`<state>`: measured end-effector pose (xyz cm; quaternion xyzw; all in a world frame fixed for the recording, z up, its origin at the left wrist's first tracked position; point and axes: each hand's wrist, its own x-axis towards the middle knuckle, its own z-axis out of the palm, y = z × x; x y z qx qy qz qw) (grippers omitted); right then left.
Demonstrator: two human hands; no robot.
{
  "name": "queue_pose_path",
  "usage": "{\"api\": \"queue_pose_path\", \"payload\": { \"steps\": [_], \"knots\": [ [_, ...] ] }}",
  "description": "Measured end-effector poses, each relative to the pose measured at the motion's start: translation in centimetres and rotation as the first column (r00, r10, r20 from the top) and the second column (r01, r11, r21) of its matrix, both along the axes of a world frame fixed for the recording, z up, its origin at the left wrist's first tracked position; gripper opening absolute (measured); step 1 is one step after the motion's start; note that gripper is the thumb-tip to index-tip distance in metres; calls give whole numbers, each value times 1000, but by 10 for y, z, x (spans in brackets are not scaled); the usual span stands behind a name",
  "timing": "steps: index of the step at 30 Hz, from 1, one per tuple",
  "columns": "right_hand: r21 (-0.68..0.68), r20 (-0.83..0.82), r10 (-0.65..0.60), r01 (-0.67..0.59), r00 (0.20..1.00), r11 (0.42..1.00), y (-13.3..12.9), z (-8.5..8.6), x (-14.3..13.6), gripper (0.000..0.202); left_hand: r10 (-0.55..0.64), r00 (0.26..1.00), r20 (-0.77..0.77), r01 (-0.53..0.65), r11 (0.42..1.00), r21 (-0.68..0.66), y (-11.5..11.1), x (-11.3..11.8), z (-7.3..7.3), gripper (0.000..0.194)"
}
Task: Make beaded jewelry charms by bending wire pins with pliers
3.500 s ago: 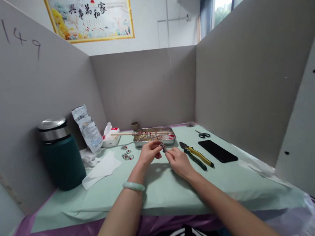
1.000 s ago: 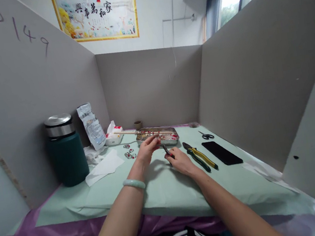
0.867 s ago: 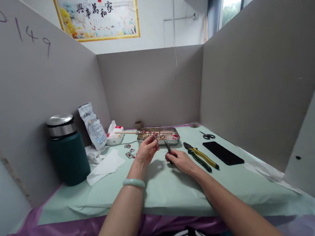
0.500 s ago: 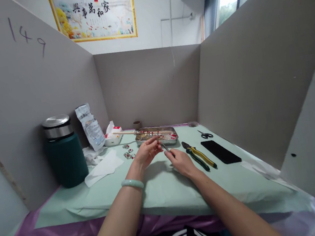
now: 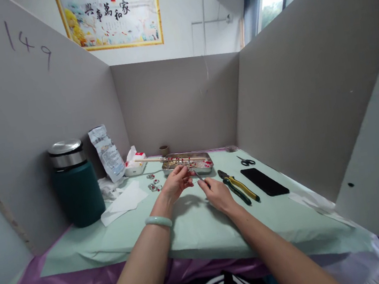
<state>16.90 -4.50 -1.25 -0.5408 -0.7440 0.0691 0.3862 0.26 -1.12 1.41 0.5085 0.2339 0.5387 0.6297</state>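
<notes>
My left hand (image 5: 177,182), with a pale green bangle (image 5: 158,221) on its wrist, is pinched near the front edge of a metal tray (image 5: 208,170). What its fingertips hold is too small to make out. Just to its right, my right hand (image 5: 216,193) is closed around a slim metal tool (image 5: 199,176), whose tip points up toward the left fingertips. Red and gold beads (image 5: 192,161) lie in the tray. Several small rings with red beads (image 5: 154,185) rest on the cloth left of my left hand.
Green-and-yellow pliers (image 5: 239,187), a black flat slab (image 5: 264,181) and scissors (image 5: 247,161) lie on the right. A green flask (image 5: 78,191), white paper (image 5: 124,202), a silvery pouch (image 5: 107,153) and a white box (image 5: 135,166) are on the left. Grey partitions (image 5: 180,105) surround the table.
The view has shifted slightly. My left fingers have moved a little and curled differently near the tool tip; my right hand keeps its grip on the tool.
</notes>
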Motion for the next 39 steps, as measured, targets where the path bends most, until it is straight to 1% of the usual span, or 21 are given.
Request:
{"api": "queue_pose_path", "payload": {
  "steps": [9, 13, 22, 29, 35, 37, 39],
  "knots": [
    [-56, 45, -31, 34, 999, 998, 1, 0, 0, 43, -66, 997, -30, 67, 997, 28, 3, 2, -5, 28],
    [-51, 58, -30, 33, 998, 998, 2, -1, 0, 44, -57, 998, -37, 58, 998, 28, 3, 2, -6, 24],
    [-37, 74, -24, 26, 997, 999, 4, -4, 0, 46, -64, 997, -48, 65, 998, 27, 4, 2, -7, 26],
    [-94, 33, -13, 16, 999, 995, 3, -2, 1, 50, -77, 996, -33, 78, 996, 31, 5, 2, -8, 25],
    [-125, 11, 1, 0, 1000, 992, 2, 0, 1, 51, -34, 997, -63, 37, 998, 45, 6, 2, -9, 25],
    [-138, 9, 11, -10, 1000, 990, 1, 1, 1, 49, 2, 995, -97, 5, 997, 71, 7, 3, -10, 26],
    [-147, 2, 22, -21, 1000, 989, 1, 1, 1, 48, 64, 986, -152, -47, 992, 116, 8, 4, -11, 27]
  ]
}}
